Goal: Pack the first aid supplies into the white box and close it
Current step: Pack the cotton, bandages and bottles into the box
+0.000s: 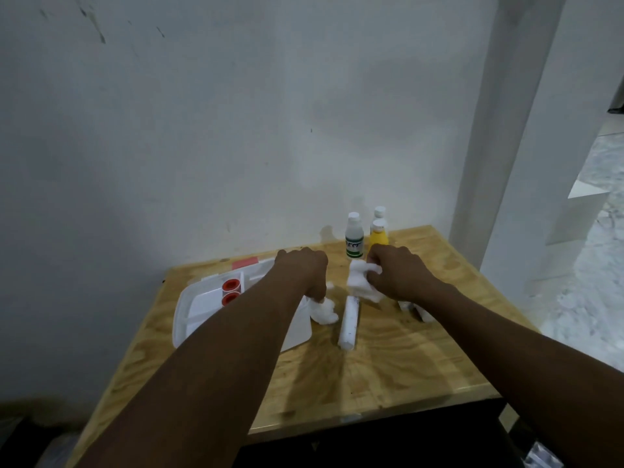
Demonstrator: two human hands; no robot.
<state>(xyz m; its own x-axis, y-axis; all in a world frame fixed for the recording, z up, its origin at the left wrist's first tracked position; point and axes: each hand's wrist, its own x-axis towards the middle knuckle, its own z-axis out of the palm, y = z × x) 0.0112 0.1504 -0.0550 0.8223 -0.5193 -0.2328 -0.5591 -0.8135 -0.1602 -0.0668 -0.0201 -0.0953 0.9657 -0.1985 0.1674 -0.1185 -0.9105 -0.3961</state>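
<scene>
Both hands are closed on cotton: the left hand (304, 271) pinches a small cotton wad (325, 310) at the 3 o'clock edge of the open white box (184, 319). The right hand (400, 275) clutches a larger cotton wad (361, 282) at 12 o'clock from a white roll (348, 324) lying on the wooden table (405, 359). Two red tape rolls (231, 292) sit in a box compartment, and a green-labelled bottle (354, 244) and a yellow bottle (378, 239) stand near the table's 12 o'clock edge.
</scene>
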